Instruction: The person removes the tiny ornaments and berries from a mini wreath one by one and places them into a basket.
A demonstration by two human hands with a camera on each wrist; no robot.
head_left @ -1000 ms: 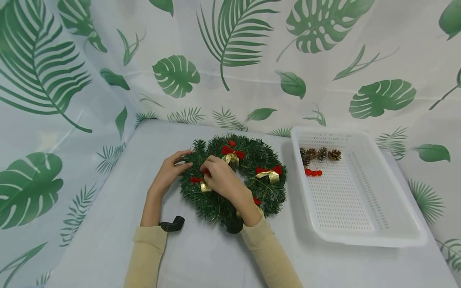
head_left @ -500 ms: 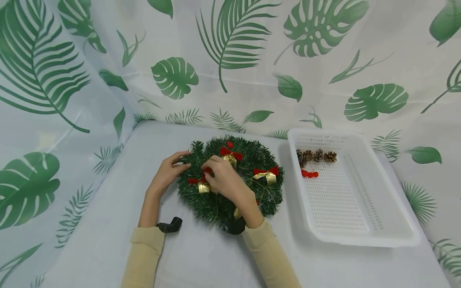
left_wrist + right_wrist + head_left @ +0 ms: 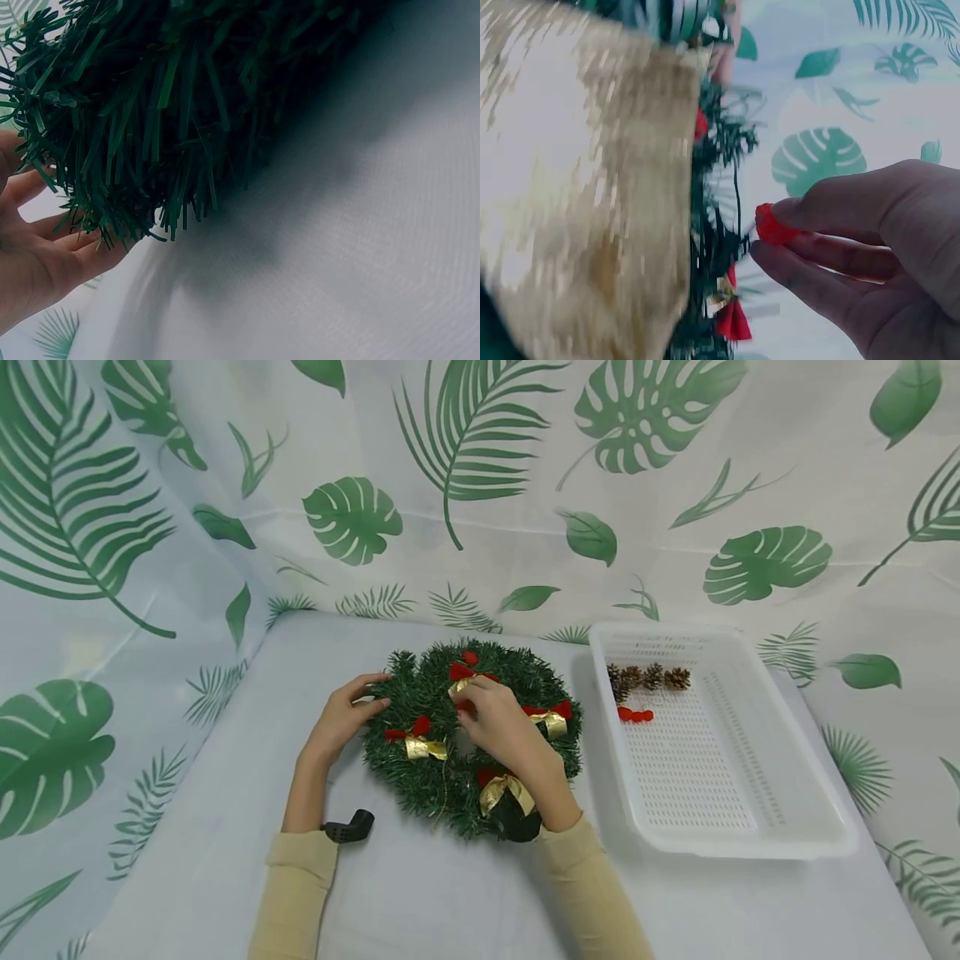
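A green Christmas wreath [image 3: 408, 785] lies on the white tabletop, decorated with several red-and-gold bows. My left hand [image 3: 337, 718] holds its left edge; in the left wrist view those fingers [image 3: 90, 259] reach in at the bristles. Over the wreath's centre, my right hand [image 3: 510, 731] pinches a small red ball [image 3: 774, 226] between thumb and fingers, clear of the greenery in the right wrist view. A second red ball [image 3: 422, 725] sits beside the left bow [image 3: 426, 748], and another red ball [image 3: 469, 657] is at the top. My right wrist overlaps the lower right part.
To the right stands a white perforated basket [image 3: 750, 847]. Pine cones [image 3: 653, 677] and several red balls [image 3: 636, 716] lie at its left side. A leaf-print curtain [image 3: 480, 552] hangs behind the table. Black cameras [image 3: 351, 827] are strapped to both wrists.
My right hand has moved right, from beside the left bow to over the wreath's centre. A red ball now shows by that bow. The left hand keeps its place on the edge.
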